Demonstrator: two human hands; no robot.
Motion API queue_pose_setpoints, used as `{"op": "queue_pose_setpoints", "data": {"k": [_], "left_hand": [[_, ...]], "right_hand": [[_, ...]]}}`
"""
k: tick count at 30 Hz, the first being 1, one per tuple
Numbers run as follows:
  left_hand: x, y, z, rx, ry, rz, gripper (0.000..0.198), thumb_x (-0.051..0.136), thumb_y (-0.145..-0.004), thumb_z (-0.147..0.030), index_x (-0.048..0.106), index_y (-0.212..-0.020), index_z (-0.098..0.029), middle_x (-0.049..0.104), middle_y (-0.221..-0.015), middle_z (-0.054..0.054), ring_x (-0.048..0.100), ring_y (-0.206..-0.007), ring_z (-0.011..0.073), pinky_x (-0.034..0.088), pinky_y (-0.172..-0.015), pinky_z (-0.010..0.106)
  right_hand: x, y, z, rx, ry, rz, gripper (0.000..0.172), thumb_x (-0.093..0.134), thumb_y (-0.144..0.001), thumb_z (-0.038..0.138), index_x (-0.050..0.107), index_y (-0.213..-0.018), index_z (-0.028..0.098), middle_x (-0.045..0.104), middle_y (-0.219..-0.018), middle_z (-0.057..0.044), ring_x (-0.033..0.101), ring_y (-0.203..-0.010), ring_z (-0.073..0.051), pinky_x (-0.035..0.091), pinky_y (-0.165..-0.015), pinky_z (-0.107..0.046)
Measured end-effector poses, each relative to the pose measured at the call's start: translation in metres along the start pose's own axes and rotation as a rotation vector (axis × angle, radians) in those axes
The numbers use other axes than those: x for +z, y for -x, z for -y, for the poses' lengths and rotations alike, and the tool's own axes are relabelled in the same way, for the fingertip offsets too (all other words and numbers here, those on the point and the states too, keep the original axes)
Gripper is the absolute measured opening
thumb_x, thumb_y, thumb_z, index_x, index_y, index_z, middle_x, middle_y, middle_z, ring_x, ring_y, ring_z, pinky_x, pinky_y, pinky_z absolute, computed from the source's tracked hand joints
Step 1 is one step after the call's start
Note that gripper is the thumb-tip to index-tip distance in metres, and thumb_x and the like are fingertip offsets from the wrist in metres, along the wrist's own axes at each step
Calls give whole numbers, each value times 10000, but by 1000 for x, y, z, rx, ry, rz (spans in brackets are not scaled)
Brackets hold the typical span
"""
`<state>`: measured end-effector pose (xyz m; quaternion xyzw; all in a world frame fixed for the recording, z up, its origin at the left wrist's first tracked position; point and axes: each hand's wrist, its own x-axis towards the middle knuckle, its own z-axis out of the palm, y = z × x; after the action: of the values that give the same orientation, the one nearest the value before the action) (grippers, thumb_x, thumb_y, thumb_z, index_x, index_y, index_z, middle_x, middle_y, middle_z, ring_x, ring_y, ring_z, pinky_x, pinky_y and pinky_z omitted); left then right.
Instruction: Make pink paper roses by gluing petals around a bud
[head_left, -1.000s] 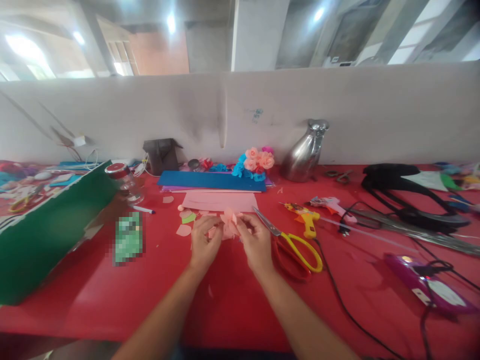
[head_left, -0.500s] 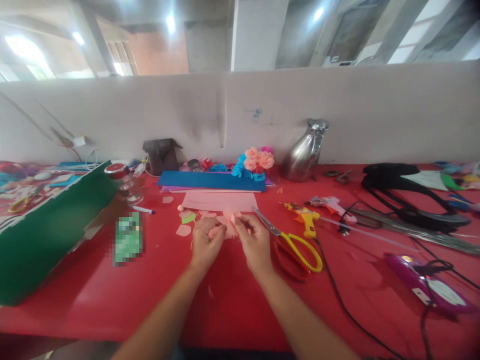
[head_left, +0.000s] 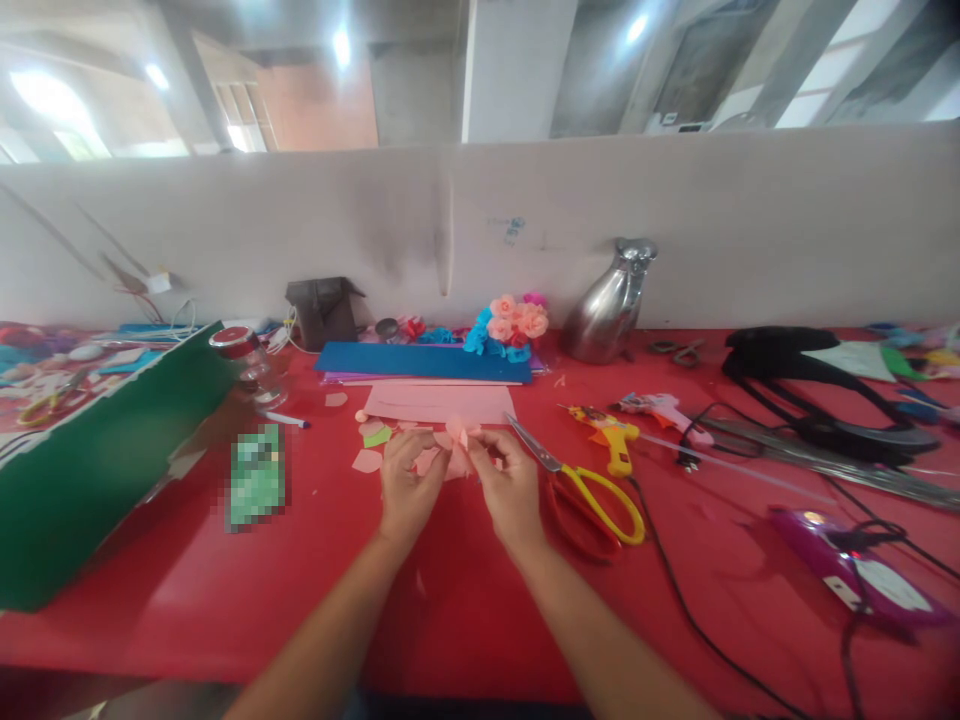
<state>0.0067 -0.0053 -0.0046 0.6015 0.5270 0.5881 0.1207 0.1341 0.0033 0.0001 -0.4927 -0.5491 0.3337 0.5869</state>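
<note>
Between my two hands is a small pink paper flower (head_left: pixel 459 432), raised over the red table (head_left: pixel 450 620). My left hand (head_left: pixel 409 482) pinches its left side with curled fingers. On its other side, my right hand (head_left: pixel 510 485) grips it between thumb and fingers. Cut pink paper pieces (head_left: pixel 367 460) and a green piece (head_left: pixel 379 437) lie around and under my left hand. Behind the hands is a flat pink paper sheet (head_left: pixel 442 402). Scissors (head_left: pixel 592 495) with yellow and red handles lie just right of my right hand.
At right are a yellow glue gun (head_left: pixel 616 440), a pink glue gun (head_left: pixel 671 412), a purple power strip (head_left: pixel 855 570) and cables. A steel jug (head_left: pixel 611 305) and paper flowers (head_left: pixel 517 322) stand behind. To the left are a green box (head_left: pixel 112 460) and a glass jar (head_left: pixel 251 370).
My left hand has shifted very slightly left, its fingertips still at the pink flower. My right hand holds nearly the same place.
</note>
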Motion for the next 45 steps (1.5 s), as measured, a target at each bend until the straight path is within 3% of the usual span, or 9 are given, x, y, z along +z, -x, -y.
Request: {"op": "queue_pose_setpoints", "data": {"k": [19,25,29,34,38,45], "left_hand": [[0,-1,4,67,52,8,80,611,-787,-227,686,-766,-213,693,-805,32,622,-825,177,474,-805,332],[2,-1,2,-133,119,79,93,597,-742,-187,663,-807,-192,669,-831,26,605,-830,174,463,-785,308],[3,-1,4,-178,125,147,102,561,-748,-177,659,-726,-189,668,-783,21,591,-805,176,439,-770,301],[4,-2,8,-231,172,151,138,540,-711,-121,651,-664,-188,656,-721,18,577,-763,175,422,-737,289],[4,-2,9,-338,362,102,119,562,-682,-125,666,-666,-180,650,-706,11,574,-729,161,434,-712,266],[5,-5,9,-578,851,146,208,694,-614,-158,716,-820,-156,695,-737,27,617,-679,151,476,-646,247]], "right_hand": [[0,1,3,2,6,2,225,618,-787,420,669,-847,209,694,-879,-43,614,-840,-210,447,-755,-337],[0,1,3,-10,1,4,219,614,-793,418,662,-841,210,691,-881,-40,613,-858,-206,445,-760,-327],[0,1,3,-5,7,13,222,612,-795,418,658,-843,205,686,-891,-39,612,-868,-203,446,-764,-320],[0,2,6,-37,-1,9,190,617,-792,396,658,-836,216,680,-879,-34,611,-866,-199,456,-782,-328],[-3,3,11,-64,-61,36,172,574,-822,363,662,-853,219,675,-901,-38,606,-885,-203,467,-780,-337],[-6,-1,15,-5,-207,-7,165,543,-839,341,653,-836,218,661,-818,-4,596,-810,-178,465,-768,-311]]}}
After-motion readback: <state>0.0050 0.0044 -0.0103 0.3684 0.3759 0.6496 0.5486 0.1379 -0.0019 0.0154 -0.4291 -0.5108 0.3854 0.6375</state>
